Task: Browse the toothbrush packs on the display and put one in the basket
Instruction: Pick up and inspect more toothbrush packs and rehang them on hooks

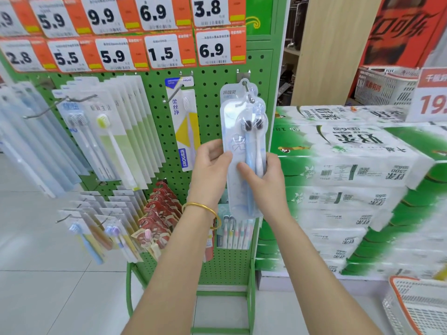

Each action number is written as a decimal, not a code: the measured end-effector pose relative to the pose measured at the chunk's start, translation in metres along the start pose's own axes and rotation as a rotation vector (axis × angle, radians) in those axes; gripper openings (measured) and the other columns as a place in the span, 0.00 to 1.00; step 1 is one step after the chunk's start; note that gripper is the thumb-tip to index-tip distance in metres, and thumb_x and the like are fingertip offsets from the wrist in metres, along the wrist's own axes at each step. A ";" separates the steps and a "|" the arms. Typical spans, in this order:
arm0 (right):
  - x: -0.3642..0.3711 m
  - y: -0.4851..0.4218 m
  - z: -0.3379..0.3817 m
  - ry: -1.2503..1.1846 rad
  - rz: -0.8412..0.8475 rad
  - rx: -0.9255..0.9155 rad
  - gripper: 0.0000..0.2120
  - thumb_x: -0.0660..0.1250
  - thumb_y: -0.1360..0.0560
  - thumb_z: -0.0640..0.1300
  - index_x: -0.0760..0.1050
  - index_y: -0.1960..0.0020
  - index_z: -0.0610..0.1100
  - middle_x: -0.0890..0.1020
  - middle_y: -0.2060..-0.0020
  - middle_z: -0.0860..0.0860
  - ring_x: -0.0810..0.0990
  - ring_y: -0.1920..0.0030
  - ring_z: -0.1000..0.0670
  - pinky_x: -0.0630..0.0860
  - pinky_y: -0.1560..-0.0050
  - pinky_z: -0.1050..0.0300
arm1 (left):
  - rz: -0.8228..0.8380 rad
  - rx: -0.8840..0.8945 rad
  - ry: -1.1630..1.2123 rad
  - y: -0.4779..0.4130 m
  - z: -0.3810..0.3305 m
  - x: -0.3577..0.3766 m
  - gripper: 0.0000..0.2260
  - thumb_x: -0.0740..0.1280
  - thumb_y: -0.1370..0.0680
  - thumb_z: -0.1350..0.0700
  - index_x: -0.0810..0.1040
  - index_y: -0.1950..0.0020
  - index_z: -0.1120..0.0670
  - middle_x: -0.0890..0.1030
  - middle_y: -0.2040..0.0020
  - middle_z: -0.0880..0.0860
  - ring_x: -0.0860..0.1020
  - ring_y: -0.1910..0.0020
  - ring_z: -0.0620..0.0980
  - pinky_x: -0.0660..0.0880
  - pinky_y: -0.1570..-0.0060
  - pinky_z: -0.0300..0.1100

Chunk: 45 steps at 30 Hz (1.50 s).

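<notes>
1. Head view: the toothbrush pack (238,146) hangs with its top at a hook (249,94) on the green display (212,112), its lower half between our hands.
2. Our left hand (210,165) pinches the left edge. Our right hand (264,176) has its fingers (243,169) clamped on the right edge, thumb in front.
3. We judge it light, stiff and slick, so we should grip both edges.
4. The basket (399,308) sits at the lower right, well apart.

Pale glossy floor tiles (48,286) spread under even shop light; on the right, cases of tissue (350,180) in green-and-white wrap stand stacked, a red-and-white price sign (433,97) on top, with a light wood-grain panel (333,49) and a red poster (399,30) behind.
</notes>
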State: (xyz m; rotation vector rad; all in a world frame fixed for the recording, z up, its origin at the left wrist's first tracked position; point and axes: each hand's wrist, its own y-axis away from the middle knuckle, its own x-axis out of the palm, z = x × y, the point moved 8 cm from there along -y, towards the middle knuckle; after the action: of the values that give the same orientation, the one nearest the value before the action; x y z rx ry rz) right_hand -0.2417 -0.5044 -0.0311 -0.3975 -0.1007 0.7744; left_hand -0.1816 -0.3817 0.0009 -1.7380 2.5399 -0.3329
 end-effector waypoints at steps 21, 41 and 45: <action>0.016 -0.084 -0.029 0.213 0.007 0.026 0.44 0.73 0.33 0.58 0.57 0.26 0.45 0.65 0.31 0.47 0.66 0.31 0.49 0.65 0.31 0.45 | -0.019 -0.086 -0.131 -0.021 0.012 -0.017 0.11 0.60 0.20 0.61 0.72 0.38 0.54 0.75 0.41 0.50 0.74 0.41 0.45 0.76 0.42 0.45; 0.029 -0.095 -0.025 -0.131 0.208 0.128 0.20 0.73 0.28 0.46 0.70 0.40 0.45 0.80 0.46 0.50 0.80 0.47 0.51 0.77 0.45 0.53 | -0.025 -0.081 -0.095 -0.023 0.011 -0.019 0.11 0.61 0.20 0.62 0.73 0.39 0.55 0.75 0.43 0.51 0.75 0.44 0.44 0.77 0.47 0.41; 0.028 -0.090 -0.022 -0.170 0.225 0.125 0.20 0.71 0.27 0.44 0.67 0.39 0.46 0.78 0.45 0.51 0.79 0.45 0.52 0.75 0.43 0.55 | -0.028 -0.087 -0.094 -0.018 0.011 -0.021 0.11 0.61 0.20 0.62 0.73 0.38 0.56 0.75 0.43 0.50 0.75 0.44 0.44 0.77 0.46 0.42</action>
State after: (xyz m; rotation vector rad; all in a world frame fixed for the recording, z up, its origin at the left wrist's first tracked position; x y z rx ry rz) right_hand -0.1570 -0.5493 -0.0184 -0.2249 -0.1680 1.0309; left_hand -0.1554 -0.3704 -0.0080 -1.7746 2.5013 -0.1405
